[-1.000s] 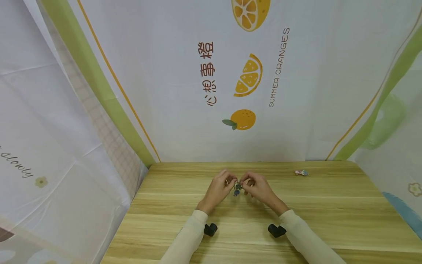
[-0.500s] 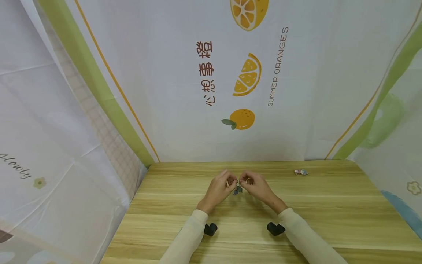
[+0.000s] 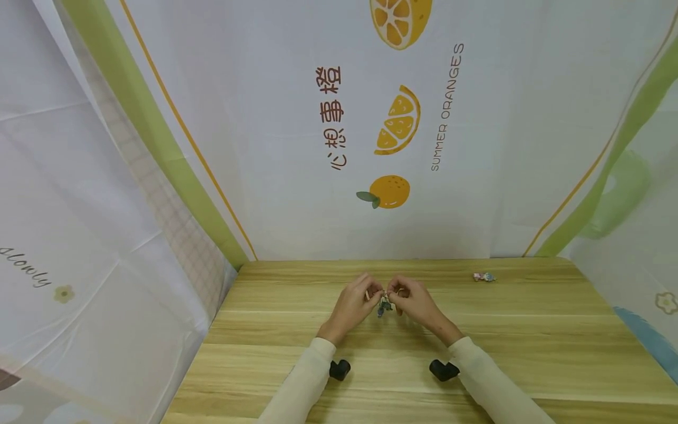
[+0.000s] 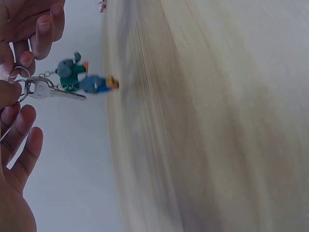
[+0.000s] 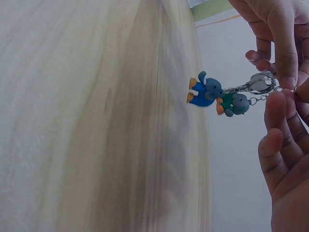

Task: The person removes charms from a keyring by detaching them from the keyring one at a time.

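In the head view, my left hand (image 3: pixel 346 306) and right hand (image 3: pixel 416 305) meet over the table's middle, fingertips close together. Between them hangs a key ring with two small elephant charms (image 3: pixel 384 307). The left wrist view shows a thin metal ring (image 4: pixel 19 72) pinched by the fingertips of both hands, and a silver key (image 4: pixel 42 90) hanging from it. One grey elephant charm in green (image 5: pixel 235 103) and another in blue (image 5: pixel 203 93) dangle on short chains. Part of the ring is hidden behind the fingers.
A pink and light-blue figurine (image 3: pixel 484 277) lies near the back right of the wooden table (image 3: pixel 296 282). Black devices (image 3: pixel 444 370) sit under the wrists. A white cloth with orange prints (image 3: pixel 286 176) hangs behind the table's far edge.
The charms have swung and turned below the fingers. Both hands have shifted slightly to the right since half a second ago, still at the ring.
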`<state>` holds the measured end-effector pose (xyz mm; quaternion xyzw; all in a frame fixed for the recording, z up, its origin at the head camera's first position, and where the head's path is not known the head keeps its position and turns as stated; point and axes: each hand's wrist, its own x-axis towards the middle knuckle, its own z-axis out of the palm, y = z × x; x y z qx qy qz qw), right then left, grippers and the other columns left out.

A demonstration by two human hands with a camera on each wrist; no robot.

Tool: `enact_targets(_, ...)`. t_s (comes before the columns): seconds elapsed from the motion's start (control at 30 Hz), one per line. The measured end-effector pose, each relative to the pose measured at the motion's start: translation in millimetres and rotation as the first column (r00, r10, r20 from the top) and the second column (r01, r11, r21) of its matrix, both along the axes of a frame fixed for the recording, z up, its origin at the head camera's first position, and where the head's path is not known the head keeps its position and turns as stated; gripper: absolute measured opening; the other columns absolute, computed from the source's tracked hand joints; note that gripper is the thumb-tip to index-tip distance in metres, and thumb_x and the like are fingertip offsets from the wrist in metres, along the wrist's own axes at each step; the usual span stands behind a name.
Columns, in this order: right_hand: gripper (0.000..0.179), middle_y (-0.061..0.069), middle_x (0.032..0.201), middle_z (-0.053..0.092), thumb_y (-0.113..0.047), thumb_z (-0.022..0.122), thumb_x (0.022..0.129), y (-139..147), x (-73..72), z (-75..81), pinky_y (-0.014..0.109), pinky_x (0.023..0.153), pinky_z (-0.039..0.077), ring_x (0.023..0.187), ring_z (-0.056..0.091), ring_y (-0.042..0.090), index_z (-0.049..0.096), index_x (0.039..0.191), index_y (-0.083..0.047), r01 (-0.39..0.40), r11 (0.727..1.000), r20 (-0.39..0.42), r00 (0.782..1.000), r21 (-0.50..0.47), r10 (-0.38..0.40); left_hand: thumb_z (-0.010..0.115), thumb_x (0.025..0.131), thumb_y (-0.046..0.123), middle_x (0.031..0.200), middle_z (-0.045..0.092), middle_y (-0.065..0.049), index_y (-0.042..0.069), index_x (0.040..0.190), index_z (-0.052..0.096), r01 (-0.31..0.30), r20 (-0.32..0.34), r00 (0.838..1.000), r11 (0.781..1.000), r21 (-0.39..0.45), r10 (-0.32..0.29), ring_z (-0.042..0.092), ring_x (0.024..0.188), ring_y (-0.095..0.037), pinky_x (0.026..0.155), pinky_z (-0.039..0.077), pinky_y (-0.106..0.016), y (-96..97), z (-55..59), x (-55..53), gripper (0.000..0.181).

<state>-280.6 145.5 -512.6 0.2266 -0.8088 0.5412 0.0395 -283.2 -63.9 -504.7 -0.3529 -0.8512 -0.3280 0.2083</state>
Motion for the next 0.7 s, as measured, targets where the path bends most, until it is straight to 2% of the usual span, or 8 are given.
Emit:
enact_targets(0.23,0.007,0.016,0.086,0.07,-0.002,0.063,0.102,-0.3,0.7,0.8,0.027,0.049,0.051,0.054,0.06,0.017,0.068,0.098,-0.004,-0.02,1.0,0.013,1.0,0.0,0.02,0.074,0.1,0.006,0.093,0.065,-0.002,0.009,0.101,0.068,0.009,-0.035,0.999,1.0,-0.017,-0.009,0.064,0.079,-0.013,0.067,0.051,-0.016,0.5,-1.3,-1.2,0.007)
enact_targets(0.33,0.007,0.018,0.085,0.069,-0.002,0.062,0.103,-0.5,1.1,-0.3,0.026,0.049,0.049,0.053,0.06,0.02,0.067,0.099,-0.003,-0.03,1.0,0.018,0.999,-0.007,0.03,0.076,0.098,0.005,0.092,0.065,-0.001,0.01,0.098,0.068,0.006,-0.049,0.999,1.0,-0.024,-0.007,0.062,0.078,-0.011,0.066,0.05,-0.016,0.9,-2.4,-1.9,0.009)
enact_targets(0.5,0.007,0.022,0.087,0.067,-0.002,0.06,0.104,-0.6,1.8,-2.4,0.027,0.049,0.049,0.054,0.06,0.034,0.066,0.1,-0.001,-0.043,0.999,0.034,0.998,-0.03,0.044,0.077,0.096,0.003,0.091,0.064,-0.001,0.011,0.097,0.07,0.011,-0.074,0.997,1.0,-0.023,-0.013,0.061,0.077,-0.011,0.066,0.049,-0.016,0.9,-3.1,-1.9,0.011)
enact_targets(0.7,0.009,0.019,0.086,0.065,-0.004,0.058,0.105,-2.6,1.5,-3.2,0.025,0.047,0.047,0.053,0.06,0.029,0.064,0.098,-0.003,-0.034,0.999,0.039,0.999,-0.033,0.035,0.074,0.1,0.007,0.092,0.064,-0.001,0.01,0.099,0.071,0.024,-0.088,0.996,0.999,-0.024,-0.026,0.063,0.078,-0.013,0.067,0.052,-0.016,0.0,-1.6,-0.7,0.005)
